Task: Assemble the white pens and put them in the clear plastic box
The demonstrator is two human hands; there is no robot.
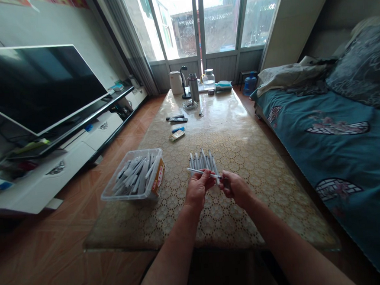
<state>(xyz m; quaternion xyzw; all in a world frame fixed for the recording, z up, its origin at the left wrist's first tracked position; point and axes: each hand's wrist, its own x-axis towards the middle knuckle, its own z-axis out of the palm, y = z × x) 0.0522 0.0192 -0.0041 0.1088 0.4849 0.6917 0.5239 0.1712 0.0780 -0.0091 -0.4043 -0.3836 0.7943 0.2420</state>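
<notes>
Between my two hands a slim white pen (195, 171) is held slantwise above the table. My left hand (198, 187) pinches its barrel near the middle. The fingers of my right hand (234, 186) are closed at its dark right end; fine detail there is too small to make out. Just beyond my hands, a row of similar white pens (203, 160) lies side by side on the patterned tablecloth. To the left stands a clear plastic box (161, 153) with an orange label, heaped with many more white pens (136, 174).
The long table (247, 216) carries a cigarette pack (177, 136), remote controls (177, 119), a glass ashtray (190, 105), a thermos (193, 88), a kettle (176, 82) and a glass jug (208, 79). A bed (299, 117) flanks the right side, a television (39, 83) the left.
</notes>
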